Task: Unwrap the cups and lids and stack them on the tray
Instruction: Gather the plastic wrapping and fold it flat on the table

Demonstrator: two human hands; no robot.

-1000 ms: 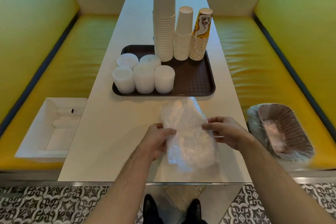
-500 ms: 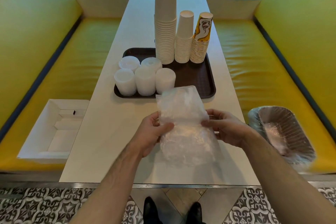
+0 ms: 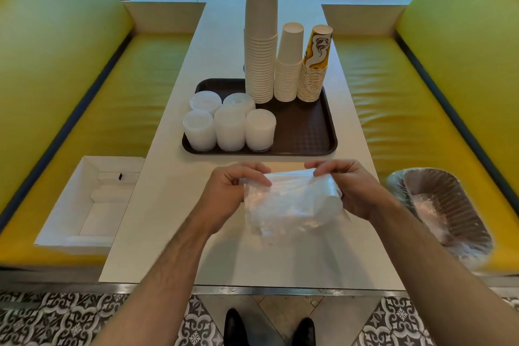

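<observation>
Both hands pinch wrapped lids [image 3: 292,205] above near tabletop [image 3: 168,222]: left hand [image 3: 227,194] grip on wrap's far-left edge, right hand [image 3: 351,191] on far-right edge. Tray [image 3: 306,132] just beyond: lid stacks [image 3: 229,126] left, cup stacks [image 3: 286,64] far side.

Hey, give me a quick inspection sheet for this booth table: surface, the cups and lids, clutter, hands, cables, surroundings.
Surface: white table, dark brown tray set on it.
Job's things: three upside-down cup stacks along the tray's far edge, the right one printed; five lid stacks on its left side; one clear-wrapped bundle held over the near table.
Clutter: nothing seen.
Hands: left hand and right hand each pinch the wrap at the bundle's top edge.
Cables: nothing seen.
Surroundings: yellow bench seats on both sides; white open box on the left seat; lined waste bin on the right seat; window beyond.
</observation>
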